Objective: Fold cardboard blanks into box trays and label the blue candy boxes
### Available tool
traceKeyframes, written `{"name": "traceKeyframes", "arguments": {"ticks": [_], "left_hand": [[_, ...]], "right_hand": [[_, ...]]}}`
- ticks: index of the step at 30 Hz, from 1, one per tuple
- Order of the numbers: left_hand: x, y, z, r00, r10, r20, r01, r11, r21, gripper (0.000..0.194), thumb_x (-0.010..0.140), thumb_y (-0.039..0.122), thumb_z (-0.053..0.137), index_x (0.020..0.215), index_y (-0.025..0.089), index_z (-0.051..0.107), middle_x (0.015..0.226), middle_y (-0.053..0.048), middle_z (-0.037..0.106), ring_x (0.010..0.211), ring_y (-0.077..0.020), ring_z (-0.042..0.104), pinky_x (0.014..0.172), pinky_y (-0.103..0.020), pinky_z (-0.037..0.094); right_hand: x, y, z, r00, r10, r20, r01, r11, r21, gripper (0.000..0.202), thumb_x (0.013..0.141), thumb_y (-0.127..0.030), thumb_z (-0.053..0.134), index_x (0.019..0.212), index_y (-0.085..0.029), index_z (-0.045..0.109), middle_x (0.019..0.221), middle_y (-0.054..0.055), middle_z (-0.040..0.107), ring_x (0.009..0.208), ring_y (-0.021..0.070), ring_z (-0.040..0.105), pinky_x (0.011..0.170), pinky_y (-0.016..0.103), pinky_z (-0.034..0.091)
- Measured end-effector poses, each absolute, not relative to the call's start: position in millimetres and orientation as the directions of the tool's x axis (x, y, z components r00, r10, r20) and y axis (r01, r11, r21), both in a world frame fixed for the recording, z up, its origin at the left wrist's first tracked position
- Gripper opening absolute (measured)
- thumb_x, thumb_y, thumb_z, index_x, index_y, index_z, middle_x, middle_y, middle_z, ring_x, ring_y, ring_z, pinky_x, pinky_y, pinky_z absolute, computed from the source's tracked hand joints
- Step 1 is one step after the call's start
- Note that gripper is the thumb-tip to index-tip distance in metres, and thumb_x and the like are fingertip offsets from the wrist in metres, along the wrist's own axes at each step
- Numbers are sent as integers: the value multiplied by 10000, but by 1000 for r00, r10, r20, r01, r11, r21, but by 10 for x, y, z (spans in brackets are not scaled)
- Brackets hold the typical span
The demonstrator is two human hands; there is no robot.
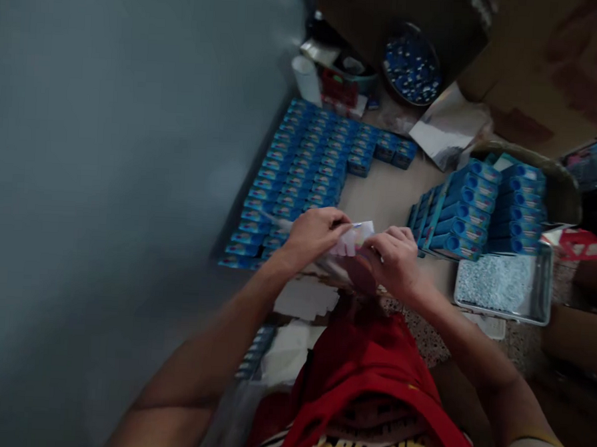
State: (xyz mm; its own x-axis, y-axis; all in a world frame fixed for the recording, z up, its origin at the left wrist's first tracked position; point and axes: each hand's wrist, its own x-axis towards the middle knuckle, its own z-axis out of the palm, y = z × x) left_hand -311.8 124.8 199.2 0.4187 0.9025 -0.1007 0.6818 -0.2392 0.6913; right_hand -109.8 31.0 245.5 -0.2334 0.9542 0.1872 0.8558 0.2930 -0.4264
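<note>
In the head view a small whitish piece [354,237], thin and partly see-through like a plastic packet, is pinched between both hands. My left hand [316,235] grips its left side, fingers closed. On the other side my right hand [395,258] holds it with bent fingers. What lies inside the piece is too blurred to tell. Just beyond my left hand, small blue boxes [301,167] stand in tight rows on the table [380,188]. Longer blue cartons [464,212] with round openings are stacked beyond my right hand, some of them banded together.
A metal tray [546,283] of pale blue-white bits stands at right. At the back are a round bowl [396,94] of blue pieces, a white cylinder [306,80] and a white sheet [446,128]. A grey wall [131,161] borders the left; cardboard [516,81] rises behind.
</note>
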Motion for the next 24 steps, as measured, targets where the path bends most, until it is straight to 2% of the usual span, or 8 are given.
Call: {"name": "traceKeyframes", "arguments": {"ticks": [5, 8, 12, 14, 16, 20, 24], "left_hand": [[-2965, 1488, 1995, 435, 889, -144, 673, -214, 708, 221, 857, 364, 656, 863, 241, 839, 890, -67, 825, 808, -240, 714, 683, -308, 475], [-2909, 1500, 2200, 462, 870, -171, 660, -209, 722, 235, 880, 351, 649, 899, 227, 848, 884, -64, 823, 802, -231, 715, 691, -308, 471], [-2906, 1453, 2352, 472, 867, -159, 668, -234, 706, 224, 909, 328, 656, 935, 228, 854, 892, -69, 823, 797, -230, 711, 718, -321, 488], [-2922, 1427, 2355, 485, 864, -133, 669, -268, 693, 220, 919, 330, 659, 941, 234, 856, 926, -77, 826, 832, -240, 717, 732, -326, 500], [-2934, 1405, 2342, 501, 859, -109, 668, -303, 680, 234, 934, 334, 643, 961, 240, 856, 967, -80, 828, 875, -247, 724, 744, -326, 508], [-2927, 1381, 2343, 506, 855, -119, 692, -319, 648, 249, 945, 329, 621, 963, 246, 855, 955, -75, 824, 856, -239, 721, 718, -315, 497], [-2914, 1376, 2379, 516, 841, -165, 700, -303, 647, 227, 933, 282, 630, 874, 236, 845, 891, -78, 813, 832, -244, 720, 716, -319, 477]], "right_hand": [[-795, 317, 2887, -50, 986, 159, 846, 126, -518, 115, 999, -250, 632, 942, -223, 728, 753, 7, 689, 759, 171, 592, 718, 287, 391], [-720, 438, 2769, -82, 986, 145, 836, 147, -529, 148, 974, -270, 686, 1088, -223, 768, 744, 6, 695, 734, 179, 595, 722, 290, 402], [-859, 592, 2461, -95, 991, 96, 826, 132, -548, 262, 986, -320, 690, 1222, -245, 773, 865, 31, 773, 773, 182, 637, 738, 290, 415], [-948, 640, 2411, -98, 992, 82, 862, 126, -492, 252, 1010, -340, 649, 1210, -265, 784, 931, 46, 803, 816, 191, 664, 744, 296, 411], [-1022, 680, 2441, -120, 991, 63, 913, 135, -384, 247, 1025, -341, 608, 1171, -272, 795, 964, 59, 820, 846, 204, 682, 725, 305, 388], [-1123, 723, 2568, -190, 981, -29, 967, 182, -176, 285, 1047, -320, 531, 1021, -235, 802, 919, 87, 824, 821, 217, 693, 658, 332, 309], [-1163, 710, 2597, -243, 965, -93, 965, 231, -126, 290, 1028, -290, 537, 919, -199, 790, 916, 130, 818, 861, 247, 720, 655, 352, 295]]}}
